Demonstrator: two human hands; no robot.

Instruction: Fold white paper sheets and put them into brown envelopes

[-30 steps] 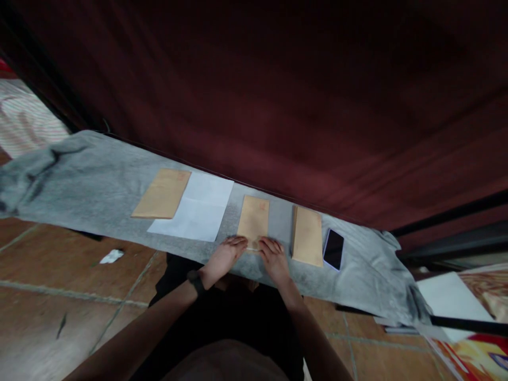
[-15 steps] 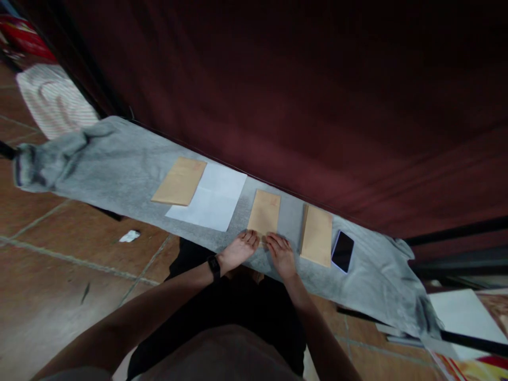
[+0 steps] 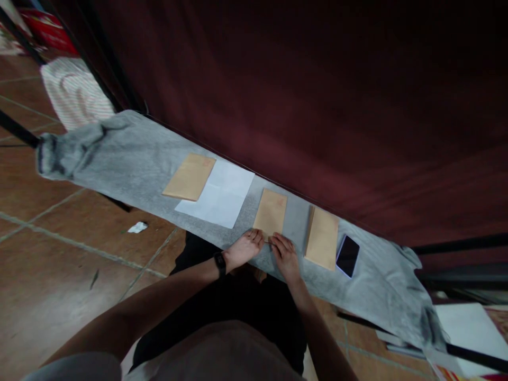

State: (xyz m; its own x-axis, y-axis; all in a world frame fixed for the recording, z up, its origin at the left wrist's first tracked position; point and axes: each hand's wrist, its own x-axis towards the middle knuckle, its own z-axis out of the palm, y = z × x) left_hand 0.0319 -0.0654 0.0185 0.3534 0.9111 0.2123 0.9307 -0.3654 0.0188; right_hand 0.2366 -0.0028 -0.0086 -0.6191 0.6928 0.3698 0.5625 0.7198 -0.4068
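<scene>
A brown paper envelope lies lengthwise on the grey cloth in front of me. My left hand has its fingers bent together on the left of the envelope's near end. At the right of that same end, my right hand grips the edge with closed fingers. A thin dark line shows along the edge between my fingertips; the thumbs are mostly hidden. Further left, another brown envelope or a small pile partly covers a white sheet of paper. To the right rests a stack of brown envelopes.
A phone lies right of the stack. Grey cloth covers the narrow board, which a dark red curtain borders at the back. Striped fabric hangs at the far left. A crumpled white scrap is on the tiled floor.
The whole view has shifted slightly. At the envelope's near end, the part that stuck out between my hands now looks folded in, leaving a straight edge. Both hands stay there.
</scene>
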